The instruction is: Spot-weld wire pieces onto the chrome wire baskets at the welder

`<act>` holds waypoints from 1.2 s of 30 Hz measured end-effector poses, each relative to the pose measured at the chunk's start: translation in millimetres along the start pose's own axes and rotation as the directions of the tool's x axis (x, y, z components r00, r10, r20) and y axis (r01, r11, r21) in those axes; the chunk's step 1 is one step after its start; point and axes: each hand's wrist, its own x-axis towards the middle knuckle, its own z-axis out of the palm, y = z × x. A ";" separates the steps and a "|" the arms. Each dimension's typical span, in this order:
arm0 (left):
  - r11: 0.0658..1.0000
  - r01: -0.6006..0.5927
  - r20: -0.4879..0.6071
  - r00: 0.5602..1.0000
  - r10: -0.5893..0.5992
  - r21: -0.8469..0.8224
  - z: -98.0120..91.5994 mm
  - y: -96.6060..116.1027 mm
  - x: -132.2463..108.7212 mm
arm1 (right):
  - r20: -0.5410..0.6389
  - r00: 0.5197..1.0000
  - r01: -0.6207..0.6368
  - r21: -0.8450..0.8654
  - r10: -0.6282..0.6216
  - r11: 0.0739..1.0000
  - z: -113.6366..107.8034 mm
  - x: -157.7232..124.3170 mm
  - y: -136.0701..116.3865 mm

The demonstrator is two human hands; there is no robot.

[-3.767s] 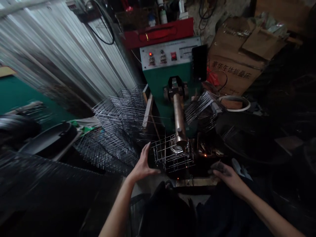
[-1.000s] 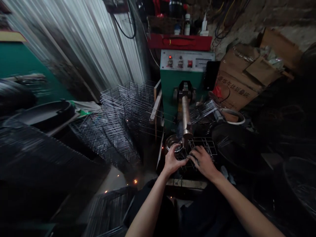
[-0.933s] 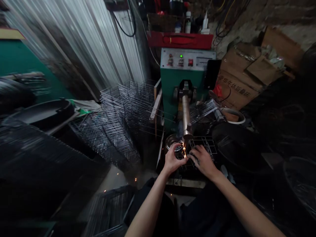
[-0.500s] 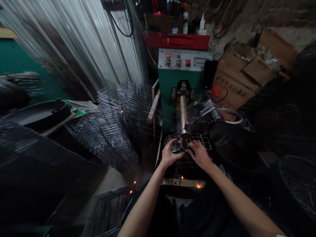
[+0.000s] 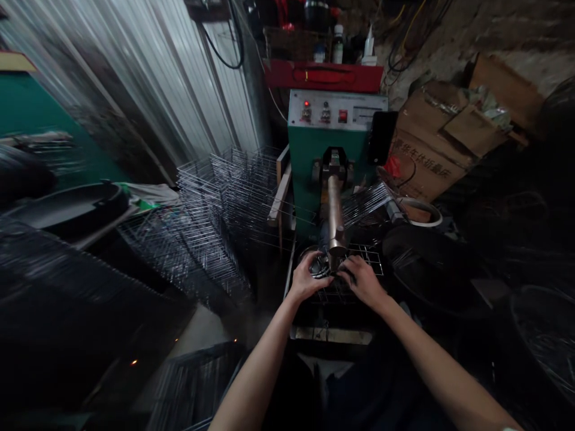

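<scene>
Both hands work under the round metal arm (image 5: 335, 215) of a green spot welding machine (image 5: 305, 146). My left hand (image 5: 306, 278) curves closed around the left side of a small wire piece (image 5: 320, 267), thumb pointing right. My right hand (image 5: 360, 279) is closed with its fingers pinched near the electrode tip (image 5: 333, 261); what lies between them is too dark to make out. Beneath and behind the hands lies a wire grid (image 5: 371, 258).
Stacked wire racks (image 5: 224, 203) stand to the left of the machine. On the right are a bundle of metal wires (image 5: 368, 200), a white-rimmed bucket (image 5: 431, 214) and cardboard boxes (image 5: 431, 143). A red toolbox (image 5: 323, 75) sits above the control panel. Small sparks (image 5: 133, 362) glow low at the left.
Sparks near the front ledge are gone, and others glow farther left. My left hand has shifted very slightly left; my right hand stays nearly in place.
</scene>
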 end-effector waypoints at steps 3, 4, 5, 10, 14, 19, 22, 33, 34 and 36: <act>0.999 -0.042 0.010 0.999 0.042 0.017 -4.9 2.6 2.0 | -0.002 1.000 -0.016 0.031 0.016 0.999 1.0 0.5 0.5; 0.999 -0.043 0.025 0.999 0.043 0.022 -8.5 3.4 1.4 | -0.007 1.000 -0.025 0.055 0.026 0.998 -0.3 -1.2 0.5; 0.999 -0.045 0.055 0.998 0.044 0.020 -12.8 3.3 -0.6 | -0.016 0.999 -0.039 0.089 0.041 0.995 -2.9 -4.4 0.5; 0.986 0.161 0.080 0.984 -0.158 -0.043 -26.4 -24.7 -45.1 | 0.014 0.962 -0.261 0.356 0.274 0.897 -30.2 -47.0 3.3; 0.740 0.520 0.214 0.853 -0.476 -0.426 5.8 -72.4 -97.2 | 0.162 0.803 -0.527 0.643 0.573 0.556 -42.8 -92.9 4.3; 0.499 0.550 0.306 0.817 -0.489 -0.670 48.2 -103.5 -109.7 | 0.196 0.658 -0.560 0.773 0.727 0.299 -42.5 -126.0 -7.3; 0.498 0.544 0.342 0.829 -0.441 -0.676 51.2 -103.5 -104.3 | 0.228 0.618 -0.567 0.792 0.752 0.226 -47.0 -130.7 -16.6; 0.639 0.384 0.095 0.894 -0.438 -0.666 -41.9 -57.2 -115.4 | 0.458 0.699 -0.581 0.811 0.549 0.064 -63.1 -123.2 -51.1; 0.705 0.367 0.091 0.913 -0.397 -0.607 -57.4 -44.0 -115.9 | 0.486 0.747 -0.573 0.817 0.454 0.067 -68.7 -119.3 -58.6; 0.828 0.335 0.142 0.942 -0.304 -0.449 -80.3 -15.4 -116.3 | 0.496 0.826 -0.544 0.826 0.267 0.148 -80.3 -106.8 -75.3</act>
